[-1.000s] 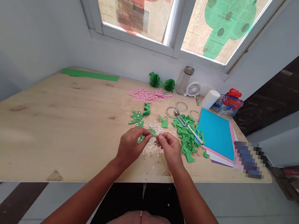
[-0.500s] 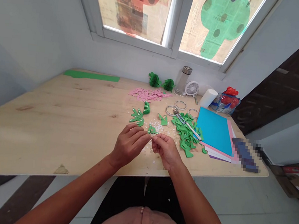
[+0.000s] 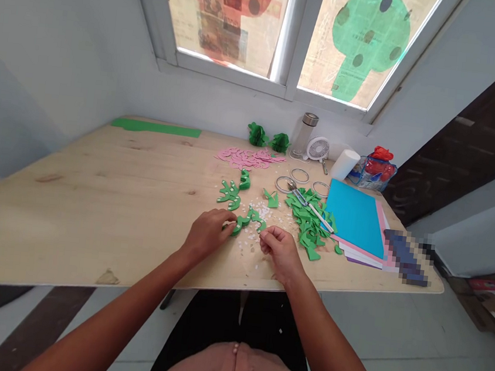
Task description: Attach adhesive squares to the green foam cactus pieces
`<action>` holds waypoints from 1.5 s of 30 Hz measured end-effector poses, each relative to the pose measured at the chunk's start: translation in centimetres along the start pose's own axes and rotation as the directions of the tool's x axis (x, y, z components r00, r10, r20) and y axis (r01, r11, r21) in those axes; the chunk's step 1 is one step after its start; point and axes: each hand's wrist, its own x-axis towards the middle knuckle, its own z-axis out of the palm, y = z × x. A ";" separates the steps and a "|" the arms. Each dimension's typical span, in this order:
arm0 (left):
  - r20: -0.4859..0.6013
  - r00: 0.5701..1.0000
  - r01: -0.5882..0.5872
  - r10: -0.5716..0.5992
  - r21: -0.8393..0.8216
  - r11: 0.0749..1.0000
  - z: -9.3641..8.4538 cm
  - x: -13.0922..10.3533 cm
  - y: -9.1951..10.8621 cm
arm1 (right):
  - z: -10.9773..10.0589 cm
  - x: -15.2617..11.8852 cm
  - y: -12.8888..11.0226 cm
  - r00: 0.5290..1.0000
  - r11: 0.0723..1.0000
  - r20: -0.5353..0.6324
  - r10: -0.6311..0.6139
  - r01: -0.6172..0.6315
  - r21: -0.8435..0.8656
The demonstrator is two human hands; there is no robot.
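Note:
Low over the table's near side, my left hand (image 3: 210,232) has its fingers closed at the left end of a curvy green paper cutout (image 3: 240,225) with small white patches. My right hand (image 3: 280,249) is in a pinch just right of that cutout; whatever its fingertips hold is too small to make out. Beyond my hands lie a branching green cutout (image 3: 228,192) with white patches and a small stack of green cutouts (image 3: 245,179). Tiny white paper bits (image 3: 259,210) are scattered between them, near a loose green scrap (image 3: 271,198).
Green scraps (image 3: 309,230) are piled to the right, with a utility knife (image 3: 298,195) on top. Coloured sheets (image 3: 354,214) lie farther right. Pink cutouts (image 3: 250,158), a glass bottle (image 3: 303,135), a small fan (image 3: 318,149) and a white roll (image 3: 345,164) are at the back.
My hands, close together before, have moved apart. The left has shifted left and down to the green cutout, which now shows more; the right has moved slightly right, still pinched.

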 end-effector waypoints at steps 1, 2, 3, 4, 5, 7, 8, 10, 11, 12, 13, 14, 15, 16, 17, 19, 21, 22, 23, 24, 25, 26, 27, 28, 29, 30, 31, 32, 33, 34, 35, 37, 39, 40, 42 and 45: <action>0.007 1.000 0.024 -0.024 0.006 1.000 0.4 0.3 -0.3 | -0.2 0.2 0.3 0.999 0.999 -0.036 -0.015 0.014 -0.044; 0.033 0.999 0.039 -0.042 0.073 0.997 0.7 0.6 -0.4 | -0.5 0.3 0.7 0.998 0.997 -0.052 -0.028 0.023 -0.080; 0.060 0.996 0.046 -0.059 0.199 0.979 1.1 0.8 -0.5 | -0.7 0.4 1.0 0.998 0.994 -0.058 -0.036 0.029 -0.110; 0.112 0.991 0.034 -0.079 0.354 0.934 1.5 1.1 -0.5 | -0.9 0.5 1.2 0.997 0.990 -0.065 -0.042 0.033 -0.135; 0.151 0.984 0.012 -0.098 0.486 0.874 1.8 1.4 -0.5 | -1.0 0.5 1.4 0.997 0.988 -0.067 -0.048 0.038 -0.152; 0.194 0.972 -0.026 -0.129 0.641 0.767 2.4 1.9 -0.4 | -1.3 0.6 1.7 0.996 0.984 -0.070 -0.058 0.045 -0.170; 0.200 0.970 -0.034 -0.141 0.681 0.731 2.6 2.1 -0.4 | -1.4 0.7 1.8 0.995 0.984 -0.072 -0.062 0.049 -0.173; 0.200 0.967 -0.038 -0.155 0.719 0.694 2.8 2.5 -0.4 | -1.5 0.8 1.9 0.995 0.983 -0.075 -0.068 0.054 -0.173; 0.202 0.967 -0.039 -0.159 0.727 0.685 2.9 2.6 -0.5 | -1.5 0.8 1.9 0.995 0.984 -0.075 -0.068 0.055 -0.172; 0.205 0.966 -0.042 -0.160 0.730 0.682 2.9 2.7 -0.5 | -1.6 0.9 2.0 0.995 0.984 -0.074 -0.068 0.054 -0.171; 0.209 0.964 -0.044 -0.161 0.728 0.684 2.9 2.8 -0.5 | -1.6 1.0 2.1 0.995 0.984 -0.071 -0.068 0.055 -0.169; 0.214 0.963 -0.042 -0.164 0.722 0.691 2.9 2.8 -0.5 | -1.6 1.0 2.1 0.995 0.984 -0.066 -0.068 0.056 -0.167; 0.214 0.962 -0.033 -0.171 0.710 0.703 2.8 2.8 -0.5 | -1.6 1.1 2.1 0.996 0.985 -0.062 -0.068 0.057 -0.165; 0.209 0.961 -0.015 -0.182 0.694 0.719 2.8 2.8 -0.4 | -1.6 1.2 2.2 0.996 0.985 -0.060 -0.070 0.059 -0.163; 0.200 0.960 0.010 -0.195 0.675 0.738 2.7 2.7 -0.4 | -1.6 1.2 2.2 0.996 0.985 -0.061 -0.072 0.061 -0.161; 0.170 0.960 0.070 -0.223 0.626 0.777 2.4 2.5 -0.3 | -1.7 1.3 2.2 0.995 0.985 -0.065 -0.076 0.065 -0.159; 0.138 0.963 0.119 -0.233 0.556 0.823 2.1 2.2 -0.3 | -1.7 1.3 2.1 0.994 0.984 -0.068 -0.081 0.069 -0.162; 0.125 0.965 0.137 -0.231 0.510 0.849 2.0 2.0 -0.3 | -1.7 1.4 2.0 0.994 0.984 -0.065 -0.085 0.073 -0.164; 0.115 0.967 0.153 -0.229 0.458 0.876 1.8 1.9 -0.4 | -1.6 1.4 1.8 0.994 0.983 -0.060 -0.088 0.076 -0.168; 0.105 0.968 0.169 -0.228 0.399 0.901 1.7 1.7 -0.5 | -1.5 1.5 1.7 0.994 0.982 -0.055 -0.090 0.080 -0.174; 0.097 0.968 0.188 -0.231 0.329 0.925 1.7 1.6 -0.6 | -1.4 1.5 1.5 0.995 0.980 -0.046 -0.093 0.083 -0.182; 0.091 0.967 0.209 -0.238 0.250 0.945 1.6 1.4 -0.6 | -1.2 1.5 1.3 0.995 0.977 -0.037 -0.097 0.088 -0.192; 0.090 0.964 0.233 -0.250 0.160 0.959 1.5 1.3 -0.6 | -1.1 1.5 1.0 0.994 0.974 -0.025 -0.105 0.098 -0.204; 0.092 0.960 0.259 -0.264 0.061 0.964 1.5 1.1 -0.4 | -0.9 1.5 0.7 0.993 0.970 -0.008 -0.116 0.111 -0.218; 0.101 0.955 0.283 -0.278 -0.039 0.958 1.5 1.0 -0.2 | -0.7 1.6 0.5 0.992 0.964 0.013 -0.129 0.129 -0.234; 0.121 0.948 0.308 -0.293 -0.135 0.942 1.4 0.9 0.2 | -0.6 1.6 0.2 0.989 0.956 0.032 -0.147 0.151 -0.250; 0.123 0.944 0.327 -0.306 -0.212 0.921 1.4 0.8 0.5 | -0.4 1.6 0.0 0.985 0.949 0.056 -0.161 0.170 -0.267; 0.135 0.939 0.343 -0.317 -0.271 0.899 1.4 0.8 0.9 | -0.2 1.6 -0.2 0.982 0.942 0.077 -0.174 0.189 -0.278; 0.159 0.929 0.368 -0.334 -0.316 0.875 1.3 0.7 1.2 | 0.0 1.7 -0.3 0.978 0.937 0.101 -0.183 0.205 -0.283; 0.186 0.918 0.395 -0.351 -0.355 0.847 1.4 0.6 1.5 | 0.1 1.7 -0.3 0.974 0.934 0.122 -0.189 0.216 -0.283; 0.215 0.908 0.418 -0.360 -0.395 0.818 1.4 0.5 1.7 | 0.3 1.8 -0.3 0.972 0.934 0.140 -0.189 0.222 -0.280; 0.250 0.888 0.460 -0.387 -0.451 0.765 1.6 0.3 1.8 | 0.7 2.0 0.0 0.970 0.938 0.160 -0.183 0.221 -0.269; 0.270 0.863 0.505 -0.427 -0.492 0.710 1.9 0.2 1.6 | 1.0 2.1 0.4 0.972 0.943 0.159 -0.175 0.212 -0.255; 0.278 0.850 0.525 -0.447 -0.509 0.682 2.0 0.1 1.4 | 1.1 2.2 0.6 0.973 0.946 0.155 -0.172 0.207 -0.248; 0.298 0.825 0.560 -0.480 -0.535 0.632 2.1 0.0 1.1 | 1.2 2.2 0.9 0.975 0.951 0.147 -0.168 0.199 -0.235; 0.333 0.798 0.599 -0.502 -0.530 0.601 2.1 -0.1 1.0 | 1.1 2.1 1.1 0.974 0.954 0.153 -0.166 0.198 -0.227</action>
